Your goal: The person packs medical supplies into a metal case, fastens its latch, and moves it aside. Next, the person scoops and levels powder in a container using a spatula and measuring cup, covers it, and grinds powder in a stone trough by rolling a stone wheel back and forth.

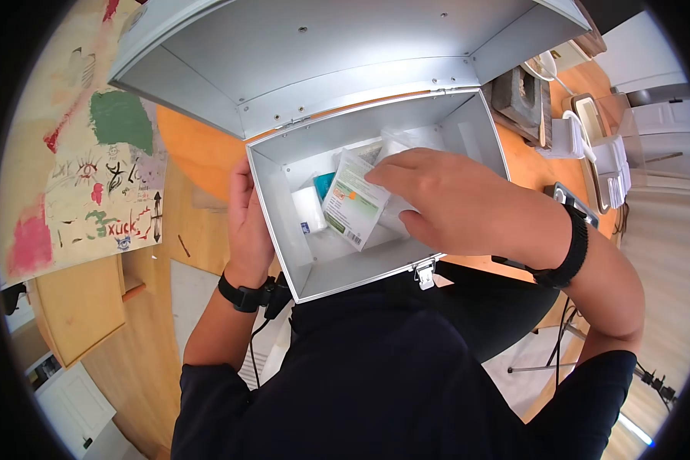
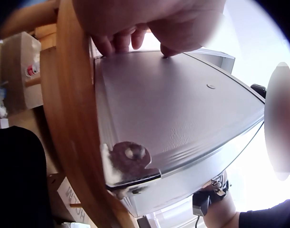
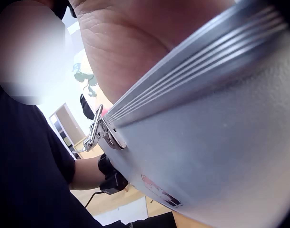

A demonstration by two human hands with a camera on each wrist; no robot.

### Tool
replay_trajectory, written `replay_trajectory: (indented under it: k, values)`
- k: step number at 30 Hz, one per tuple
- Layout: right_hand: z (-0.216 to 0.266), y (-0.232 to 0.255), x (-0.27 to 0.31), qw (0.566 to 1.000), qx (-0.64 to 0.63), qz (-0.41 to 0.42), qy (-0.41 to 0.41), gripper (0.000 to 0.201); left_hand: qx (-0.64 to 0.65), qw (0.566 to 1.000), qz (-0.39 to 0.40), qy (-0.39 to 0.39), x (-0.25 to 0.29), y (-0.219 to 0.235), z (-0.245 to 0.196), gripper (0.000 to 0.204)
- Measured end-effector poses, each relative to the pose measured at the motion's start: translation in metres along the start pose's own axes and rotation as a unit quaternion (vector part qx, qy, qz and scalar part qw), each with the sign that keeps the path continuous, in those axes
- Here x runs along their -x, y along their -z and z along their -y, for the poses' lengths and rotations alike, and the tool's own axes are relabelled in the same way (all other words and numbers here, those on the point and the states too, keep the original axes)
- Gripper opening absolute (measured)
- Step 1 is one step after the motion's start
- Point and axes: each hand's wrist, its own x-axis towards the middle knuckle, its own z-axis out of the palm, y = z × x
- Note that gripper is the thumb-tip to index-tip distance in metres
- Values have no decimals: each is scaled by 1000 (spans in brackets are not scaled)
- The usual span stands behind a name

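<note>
A silver metal case [image 1: 337, 280] stands with its lid [image 1: 360, 46] raised. My left hand [image 1: 251, 226] rests against the outside of its left wall, and in the left wrist view the fingertips [image 2: 121, 43] lie at the panel's far edge. Over the case's right half my right hand [image 1: 445, 199] reaches inside, its fingertips at the upper right edge of a flat white-and-green packet [image 1: 353, 203]. The thumb stands apart from the fingers. Beside the packet lie a white roll-like item [image 1: 308, 209] and a teal item [image 1: 324, 184], partly covered. A clear plastic bag [image 1: 395, 143] sits behind the fingers.
The case stands on an orange-brown wooden table [image 1: 195, 153]. To its right are a dark block-shaped object [image 1: 517, 96] and a stack of white items [image 1: 609, 165]. A latch [image 1: 424, 274] sticks out from the case's front. A painted sheet [image 1: 92, 169] hangs at left.
</note>
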Motion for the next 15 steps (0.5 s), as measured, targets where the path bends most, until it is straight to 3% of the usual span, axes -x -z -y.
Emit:
replay_trajectory:
  k: [4, 6, 7, 9, 13, 15]
  values:
    - [5, 7, 4, 997, 61, 46, -23, 25, -21, 999, 16, -20, -1, 2, 0, 37]
    - [7, 15, 7, 985, 79, 138, -67, 24, -27, 999, 14, -19, -1, 4, 1, 36]
    - [6, 14, 7, 985, 79, 136, -68, 24, -33, 999, 16, -16, -2, 5, 2, 36]
    - [3, 11, 6, 1000, 23, 12, -3, 24, -16, 1000, 15, -15, -2, 2, 2, 36]
    - [-8, 4, 6, 992, 120, 20, 38, 47, 6, 1000, 18, -14, 1, 1, 1, 37]
    - [-9, 3, 12, 991, 127, 48, -3, 54, 29, 998, 55, 29, 9, 45, 6, 37]
